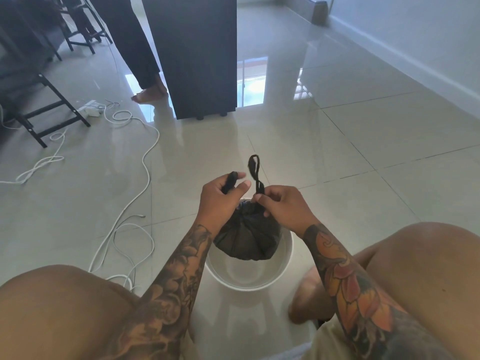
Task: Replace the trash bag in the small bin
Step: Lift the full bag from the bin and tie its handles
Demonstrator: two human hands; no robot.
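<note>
A small white bin [275, 275] stands on the tiled floor between my knees. A full black trash bag [246, 237] hangs partly lifted out of it, its top gathered. My left hand [220, 201] grips one twisted black handle of the bag above the bin's far rim. My right hand [283, 206] pinches the other handle, whose loop [254, 166] sticks up between the two hands. The inside of the bin below the bag looks bare white.
A dark cabinet [200, 55] stands straight ahead. White cables [130, 203] and a power strip [89, 107] lie on the floor to the left, near black chair legs [49, 118]. Another person's bare foot [148, 93] rests beside the cabinet. A wall runs along the right.
</note>
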